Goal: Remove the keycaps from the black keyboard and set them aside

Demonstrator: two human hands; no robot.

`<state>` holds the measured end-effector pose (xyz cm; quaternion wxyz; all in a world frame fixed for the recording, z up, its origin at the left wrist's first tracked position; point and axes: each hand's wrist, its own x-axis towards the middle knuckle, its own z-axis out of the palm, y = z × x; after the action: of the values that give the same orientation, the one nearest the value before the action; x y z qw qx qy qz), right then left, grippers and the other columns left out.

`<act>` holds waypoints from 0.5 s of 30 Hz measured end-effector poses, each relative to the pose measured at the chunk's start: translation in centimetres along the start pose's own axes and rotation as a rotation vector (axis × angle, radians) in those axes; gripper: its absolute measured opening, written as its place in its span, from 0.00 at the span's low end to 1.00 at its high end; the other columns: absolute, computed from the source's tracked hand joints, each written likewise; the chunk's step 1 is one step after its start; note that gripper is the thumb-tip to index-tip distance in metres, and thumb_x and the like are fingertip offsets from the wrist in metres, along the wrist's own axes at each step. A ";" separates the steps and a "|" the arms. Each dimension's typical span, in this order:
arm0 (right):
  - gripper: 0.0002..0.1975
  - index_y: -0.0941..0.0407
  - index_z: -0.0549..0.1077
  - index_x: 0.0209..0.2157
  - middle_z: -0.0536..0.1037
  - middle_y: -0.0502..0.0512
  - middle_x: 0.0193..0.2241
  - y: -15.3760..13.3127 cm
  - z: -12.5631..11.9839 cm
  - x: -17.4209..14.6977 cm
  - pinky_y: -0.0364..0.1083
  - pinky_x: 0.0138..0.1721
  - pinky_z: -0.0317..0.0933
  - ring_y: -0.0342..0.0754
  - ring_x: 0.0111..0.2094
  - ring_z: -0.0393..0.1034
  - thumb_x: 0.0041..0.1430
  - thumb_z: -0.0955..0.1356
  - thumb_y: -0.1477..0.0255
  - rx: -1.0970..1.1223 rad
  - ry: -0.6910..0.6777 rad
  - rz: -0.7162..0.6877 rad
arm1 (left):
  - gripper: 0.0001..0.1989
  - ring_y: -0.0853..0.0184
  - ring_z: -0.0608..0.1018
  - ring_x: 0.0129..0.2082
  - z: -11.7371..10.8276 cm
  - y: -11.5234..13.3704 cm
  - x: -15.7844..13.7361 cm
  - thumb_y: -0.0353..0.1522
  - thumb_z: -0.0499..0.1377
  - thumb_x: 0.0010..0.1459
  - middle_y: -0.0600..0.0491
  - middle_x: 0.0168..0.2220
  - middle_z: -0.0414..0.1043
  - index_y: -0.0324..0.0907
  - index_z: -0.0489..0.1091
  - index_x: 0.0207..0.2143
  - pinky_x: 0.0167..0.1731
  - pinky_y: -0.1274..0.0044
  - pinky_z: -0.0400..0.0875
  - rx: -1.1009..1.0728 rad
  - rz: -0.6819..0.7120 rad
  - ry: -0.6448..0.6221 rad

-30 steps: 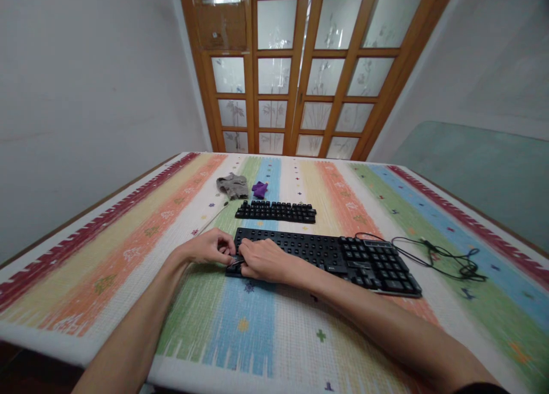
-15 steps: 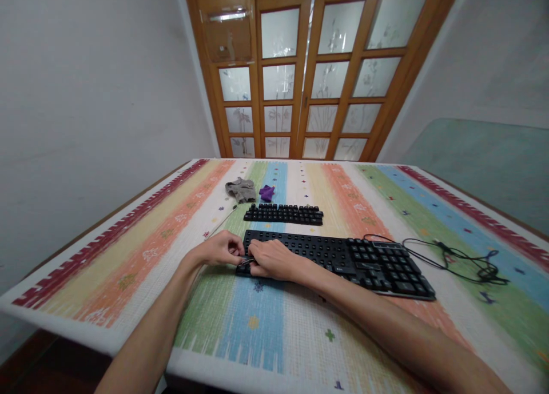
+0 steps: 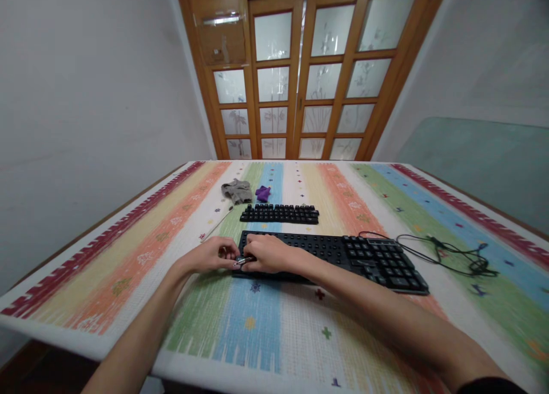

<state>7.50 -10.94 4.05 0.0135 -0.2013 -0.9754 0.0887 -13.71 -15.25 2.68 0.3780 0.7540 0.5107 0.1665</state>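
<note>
A black keyboard (image 3: 326, 245) lies across the table, its left and middle part stripped of keycaps and its right part still capped. Over its left end, my right hand (image 3: 269, 253) grips a small shiny metal tool (image 3: 244, 261) whose exact kind I cannot make out. My left hand (image 3: 213, 254) meets it from the left, fingers curled and thumb at the tool's tip; whatever is pinched there is too small to name. Behind the keyboard, removed black keycaps (image 3: 278, 214) stand in tidy rows.
A grey cloth (image 3: 237, 191) and a small purple cloth-like item (image 3: 263, 193) lie farther back. A thin pale stick with a dark tip (image 3: 218, 222) rests left of the keycaps. The keyboard's black cable (image 3: 454, 257) is coiled at right on the striped tablecloth (image 3: 206, 331).
The view has shifted slightly. Both hands stay at the keyboard's left end; the left fingers have loosened a little, and the metal tool shows more plainly between the hands.
</note>
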 end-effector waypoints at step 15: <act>0.15 0.63 0.71 0.43 0.74 0.68 0.48 0.3 0.7 1.0 0.49 0.31 0.67 0.53 0.34 0.75 0.61 0.65 0.66 -0.074 -0.002 -0.149 | 0.14 0.64 0.71 0.45 3.0 -0.5 -1.2 0.42 0.57 0.60 0.46 0.53 0.61 0.40 0.71 0.35 0.38 0.77 0.71 -0.051 0.183 0.263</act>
<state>6.63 -10.35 3.28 0.0117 -0.1286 -0.9903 0.0517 -12.62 -17.47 0.48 0.3099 0.7592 0.4808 0.3105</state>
